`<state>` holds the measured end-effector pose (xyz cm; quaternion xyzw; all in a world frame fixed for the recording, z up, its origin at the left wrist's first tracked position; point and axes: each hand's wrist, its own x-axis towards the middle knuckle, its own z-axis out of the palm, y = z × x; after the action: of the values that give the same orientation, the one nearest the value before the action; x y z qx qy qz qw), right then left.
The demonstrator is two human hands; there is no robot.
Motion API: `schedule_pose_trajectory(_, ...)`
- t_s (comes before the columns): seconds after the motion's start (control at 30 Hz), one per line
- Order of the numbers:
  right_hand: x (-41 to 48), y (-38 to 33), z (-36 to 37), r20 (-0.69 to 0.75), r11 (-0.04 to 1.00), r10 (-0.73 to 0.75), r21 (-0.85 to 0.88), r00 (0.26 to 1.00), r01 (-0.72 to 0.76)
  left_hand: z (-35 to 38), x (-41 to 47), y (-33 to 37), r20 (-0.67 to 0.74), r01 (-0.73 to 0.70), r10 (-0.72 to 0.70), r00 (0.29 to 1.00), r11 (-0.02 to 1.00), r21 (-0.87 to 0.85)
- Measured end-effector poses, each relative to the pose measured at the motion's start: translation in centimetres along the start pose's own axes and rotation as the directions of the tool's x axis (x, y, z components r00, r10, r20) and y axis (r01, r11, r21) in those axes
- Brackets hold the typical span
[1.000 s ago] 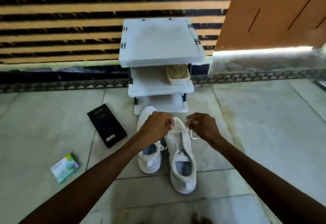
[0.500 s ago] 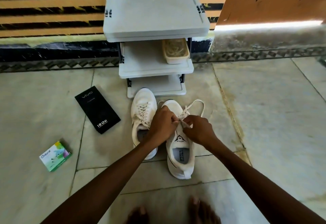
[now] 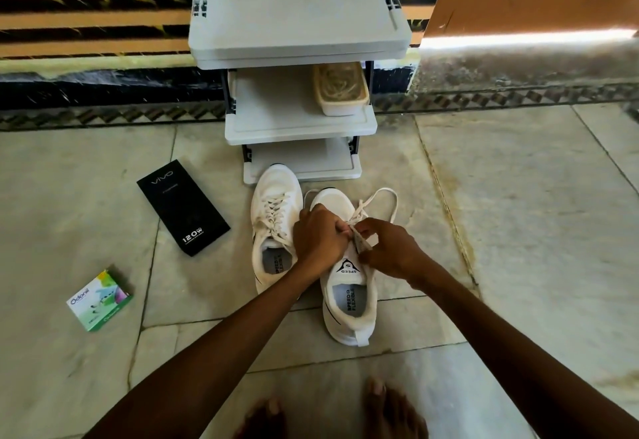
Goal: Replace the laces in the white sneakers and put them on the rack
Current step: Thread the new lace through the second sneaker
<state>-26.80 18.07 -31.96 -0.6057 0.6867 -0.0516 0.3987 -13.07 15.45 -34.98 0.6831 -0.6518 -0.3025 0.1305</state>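
feet: bare toes right at the near edge of the tiled floor, so the person is standing over the job
small box: green and white Odonil carton lying off toward the floor's left edge, not involved
shoe in hand: white mesh sneaker with the SPEED tongue logo, heel toward the person, toe toward the rack
left hand: fingers curled tight, pinching the lace over the tongue
right hand: also curled, pinching a strand just beside the left hand
lace: flat white shoelace, one loose loop flopped past the toe
other shoe: second white sneaker, touching the first on its left, looks fully laced
black box: flat black vivo carton, left of the shoes
rack: grey plastic three-tier shoe rack against the wall, beige tub on its middle shelf
step: I'd say finishing the lacing or knot on shoe two
next: pull the slack even, tie off, then lift the pair onto a free shelf
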Motion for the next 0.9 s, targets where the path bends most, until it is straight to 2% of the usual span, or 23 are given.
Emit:
schedule_pose_trajectory(0.07, 0.3, 0.1, -0.7, 0.087, 0.998, -0.009, 0.059, 0.996, 0.004, 0.2, 0.1, 0.2, -0.017, 0.029, -0.029, 0.999, 1.0, 0.005)
schedule_pose_trajectory(0.13, 0.4, 0.3, -1.6, 0.186, 0.931, 0.016, 0.355, 0.982, -0.082, 0.5, 0.2, 0.3, -0.037, 0.06, -0.06, 0.998, 0.998, 0.001)
schedule_pose_trajectory(0.2, 0.6, 0.8, -1.6, 0.144, 0.854, 0.065, 0.503, 0.987, -0.13, 0.7, 0.2, 0.5, -0.042, 0.101, -0.102, 0.994, 0.994, -0.037)
schedule_pose_trajectory(0.23, 0.7, 1.0, -1.2, 0.048, 0.861, 0.077, 0.501, 0.996, -0.09, 0.8, 0.3, 0.5, -0.036, 0.118, -0.12, 0.992, 0.991, -0.063)
schedule_pose_trajectory(0.33, 1.4, 1.4, 1.2, -0.234, 0.938, 0.013, 0.34, 0.972, 0.069, 0.5, 0.4, 0.7, -0.006, 0.151, -0.153, 0.988, 0.98, -0.13)
schedule_pose_trajectory(0.43, 2.3, 1.5, 2.1, -0.313, 0.953, 0.008, 0.29, 0.95, 0.088, 0.1, 0.5, 0.7, 0.048, 0.158, -0.154, 0.987, 0.982, -0.107)
schedule_pose_trajectory(0.57, 2.7, 1.1, 1.7, -0.409, 0.974, -0.071, 0.167, 0.91, 0.151, -0.7, 0.7, 0.7, 0.162, 0.176, -0.166, 0.973, 0.983, -0.05)
schedule_pose_trajectory(0.7, 2.5, 0.3, -1.2, -0.584, 0.934, -0.169, 0.163, 0.794, 0.319, -1.7, 0.8, 0.5, 0.285, 0.158, -0.126, 0.95, 0.983, -0.09)
schedule_pose_trajectory(0.77, 2.1, -0.8, -4.1, -0.705, 0.872, -0.196, 0.193, 0.682, 0.45, -1.7, 0.8, 0.5, 0.291, 0.127, -0.1, 0.952, 0.989, -0.075)
schedule_pose_trajectory(0.83, 1.5, -2.3, -8.0, -0.787, 0.739, -0.105, 0.348, 0.608, 0.577, -1.4, 0.7, 0.5, 0.287, 0.097, -0.08, 0.955, 0.994, -0.043)
schedule_pose_trajectory(0.87, 1.0, -3.1, -9.8, -0.782, 0.623, -0.042, 0.466, 0.622, 0.629, -1.2, 0.8, 0.4, 0.281, 0.079, -0.066, 0.957, 0.996, -0.036)
schedule_pose_trajectory(0.9, 0.6, -3.7, -11.4, -0.744, 0.483, -0.002, 0.584, 0.668, 0.652, -1.0, 0.9, 0.3, 0.269, 0.057, -0.045, 0.962, 0.998, -0.036)
